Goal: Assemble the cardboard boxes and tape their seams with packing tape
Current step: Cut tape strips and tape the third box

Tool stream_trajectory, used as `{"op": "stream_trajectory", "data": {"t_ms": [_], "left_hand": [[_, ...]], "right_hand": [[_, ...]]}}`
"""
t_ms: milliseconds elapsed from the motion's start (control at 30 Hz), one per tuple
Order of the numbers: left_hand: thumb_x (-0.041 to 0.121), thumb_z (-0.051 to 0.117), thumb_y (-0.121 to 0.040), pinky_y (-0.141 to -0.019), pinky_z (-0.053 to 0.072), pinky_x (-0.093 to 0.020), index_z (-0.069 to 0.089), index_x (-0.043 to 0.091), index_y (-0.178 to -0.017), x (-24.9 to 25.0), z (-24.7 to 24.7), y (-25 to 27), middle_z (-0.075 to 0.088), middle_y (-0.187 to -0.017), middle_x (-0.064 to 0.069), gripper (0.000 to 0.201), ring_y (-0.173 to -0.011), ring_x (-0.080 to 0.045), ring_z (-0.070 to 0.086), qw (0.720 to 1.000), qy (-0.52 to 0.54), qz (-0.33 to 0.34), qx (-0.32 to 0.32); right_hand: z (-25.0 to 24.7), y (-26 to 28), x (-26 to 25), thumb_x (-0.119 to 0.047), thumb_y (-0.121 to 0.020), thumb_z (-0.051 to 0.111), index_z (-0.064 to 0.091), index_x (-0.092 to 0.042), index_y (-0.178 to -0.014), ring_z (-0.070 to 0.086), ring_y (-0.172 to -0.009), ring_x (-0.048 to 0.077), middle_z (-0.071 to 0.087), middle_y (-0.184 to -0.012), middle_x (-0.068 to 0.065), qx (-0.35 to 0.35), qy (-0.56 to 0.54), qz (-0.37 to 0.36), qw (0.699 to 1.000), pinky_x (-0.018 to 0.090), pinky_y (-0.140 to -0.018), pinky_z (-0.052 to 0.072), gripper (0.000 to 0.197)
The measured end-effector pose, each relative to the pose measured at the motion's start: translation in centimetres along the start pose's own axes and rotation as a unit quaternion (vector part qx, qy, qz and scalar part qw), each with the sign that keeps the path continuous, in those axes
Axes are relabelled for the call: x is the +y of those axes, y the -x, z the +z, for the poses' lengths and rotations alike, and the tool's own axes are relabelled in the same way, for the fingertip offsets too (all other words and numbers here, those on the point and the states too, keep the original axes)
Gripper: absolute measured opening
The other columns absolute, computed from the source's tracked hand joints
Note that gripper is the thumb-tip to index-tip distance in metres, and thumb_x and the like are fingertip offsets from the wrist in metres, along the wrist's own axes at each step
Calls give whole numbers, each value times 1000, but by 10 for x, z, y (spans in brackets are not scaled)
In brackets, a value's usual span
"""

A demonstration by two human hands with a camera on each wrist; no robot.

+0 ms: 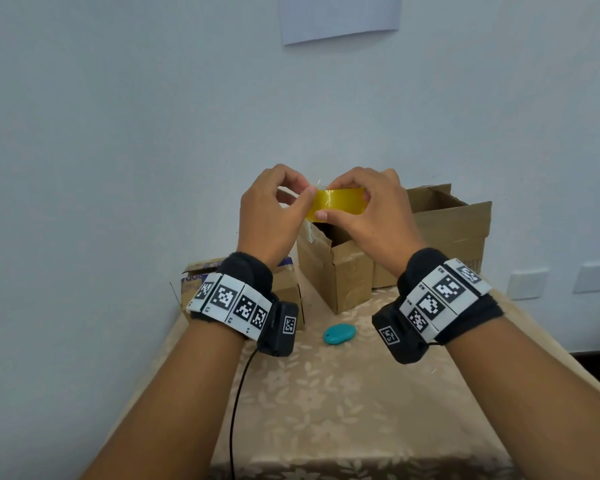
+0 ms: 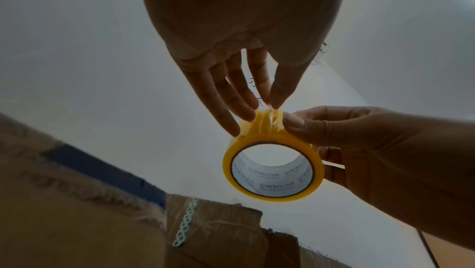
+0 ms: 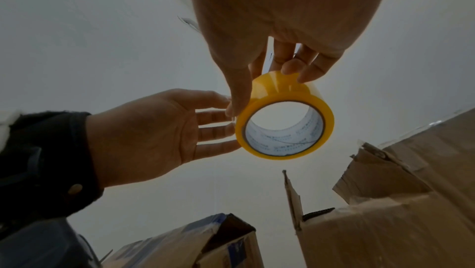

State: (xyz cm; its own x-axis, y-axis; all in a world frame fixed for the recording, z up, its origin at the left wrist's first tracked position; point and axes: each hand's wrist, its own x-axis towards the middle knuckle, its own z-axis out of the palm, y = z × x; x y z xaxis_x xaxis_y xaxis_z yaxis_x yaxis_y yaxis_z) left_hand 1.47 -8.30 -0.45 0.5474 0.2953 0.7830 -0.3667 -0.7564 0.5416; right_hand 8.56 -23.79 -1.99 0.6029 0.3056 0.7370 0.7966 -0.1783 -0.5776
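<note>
A roll of yellow packing tape (image 1: 343, 202) is held up in the air above the boxes. My right hand (image 1: 328, 200) grips the roll, thumb on the near side and fingers over the top (image 3: 295, 73). My left hand (image 1: 310, 194) pinches the tape's loose end at the top of the roll (image 2: 272, 138) between thumb and forefinger (image 2: 271, 107). Below the hands stands a small brown cardboard box (image 1: 336, 271) with its top flaps open. A larger open box (image 1: 454, 230) stands behind it on the right.
A third box with blue print (image 1: 288, 289) sits at the left, partly hidden by my left wrist. A small teal oval object (image 1: 339, 333) lies on the beige patterned tablecloth (image 1: 343, 410). The wall stands close behind the boxes.
</note>
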Motion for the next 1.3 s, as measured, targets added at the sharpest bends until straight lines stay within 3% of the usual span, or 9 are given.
{"op": "stream_trajectory", "data": {"t_ms": [133,267,400,567,667,767,1067,1167,1300], "left_hand": [[23,69,-95,-71,54,-16,62,23,-94,-1,1,3,56,-103,12,8,-90,-2,62,999,-4,43,-2],[21,66,-97,-72,55,-21,60,20,-98,-1,2,5,56,-108,5,6,-92,-6,60,997,17,71,-9],[14,70,-92,-69,53,-17,62,14,-97,0,0,4,66,-99,3,9,-87,-4,61,999,38,29,-10],[19,79,-86,-79,53,-18,56,19,-124,1,-5,1,73,-91,4,45,-86,-11,68,998,57,-16,-24],[25,77,-87,-80,58,-29,72,21,-110,0,-6,2,72,-95,6,24,-91,-10,66,999,16,-10,-34],[26,78,-88,-77,59,-29,77,20,-92,1,-5,3,70,-96,7,7,-90,-9,66,1000,15,-1,-26],[23,73,-93,-80,52,-29,69,20,-90,-3,-3,3,65,-93,11,6,-91,-16,61,997,20,74,-9],[23,70,-94,-80,48,-26,67,22,-91,-5,-2,4,63,-93,13,5,-92,-14,55,997,35,70,-2],[19,68,-96,-78,53,-38,65,18,-93,-6,1,5,66,-96,5,4,-84,-5,54,997,79,8,2]], "right_hand": [[-2,-1,3,-41,-81,85,70,-28,-107,41,-105,10,63,-105,-13,-5,-6,2,1000,15,-75,32,34],[-2,-3,4,-39,-82,85,71,-29,-107,44,-108,12,64,-105,-11,-12,-15,-7,1000,17,-77,34,30],[-3,-4,2,-36,-84,84,72,-26,-111,43,-109,13,63,-106,-9,-18,-4,-21,1000,18,-79,35,31],[-1,-4,3,-31,-82,85,73,-25,-108,39,-103,12,63,-103,-8,-34,25,-36,998,10,-77,27,29],[0,-3,2,-30,-83,85,72,-28,-106,40,-103,11,62,-102,-9,-36,19,-35,999,10,-78,27,27],[-1,-4,0,-31,-84,84,70,-31,-107,40,-106,11,61,-104,-10,-33,23,-37,999,12,-79,30,27],[-1,-5,4,-36,-88,80,72,-29,-117,44,-104,11,61,-108,-16,-43,14,-31,998,10,-77,30,31],[-1,-6,6,-34,-91,77,70,-30,-128,43,-114,13,63,-123,-13,-54,5,-44,998,13,-87,33,38],[6,-3,9,-33,-95,72,57,-30,-146,38,-128,17,47,-146,-8,-29,7,-42,999,33,-111,35,53]]}}
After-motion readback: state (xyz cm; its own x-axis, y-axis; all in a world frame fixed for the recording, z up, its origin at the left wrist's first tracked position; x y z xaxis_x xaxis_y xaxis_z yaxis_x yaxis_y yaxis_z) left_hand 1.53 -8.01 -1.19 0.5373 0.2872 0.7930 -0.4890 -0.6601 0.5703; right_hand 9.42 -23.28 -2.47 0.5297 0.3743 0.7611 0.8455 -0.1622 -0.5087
